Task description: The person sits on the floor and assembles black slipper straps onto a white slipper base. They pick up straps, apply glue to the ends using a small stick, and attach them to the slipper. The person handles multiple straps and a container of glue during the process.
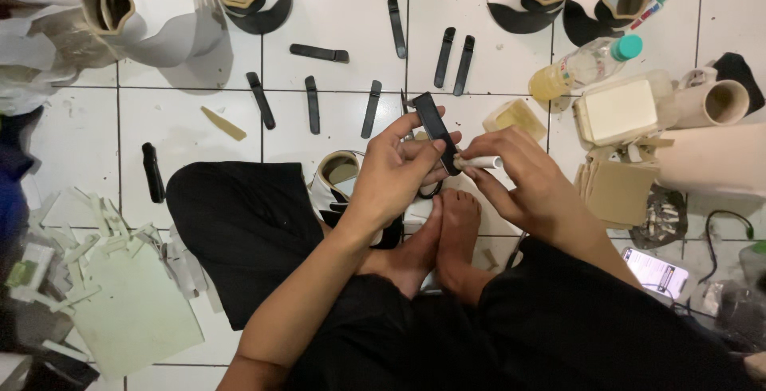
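Sitting cross-legged on the white tile floor (183, 128) here. Left hand (395, 171) pinches a flat black strip (436, 126) by its lower half, held up just above the feet. Right hand (523, 179) is curled around a small white tube (483, 163), tip touching the strip's near end. The strip looks light, thin and a bit bendy, probably smooth leather or rubber, so gripping the edges seems best. More matching strips (371, 108) lie on the far floor.

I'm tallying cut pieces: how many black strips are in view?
10. One in the left hand; eight lie across the tiled floor ahead; one lies far left beside the knee. Others may be hidden.
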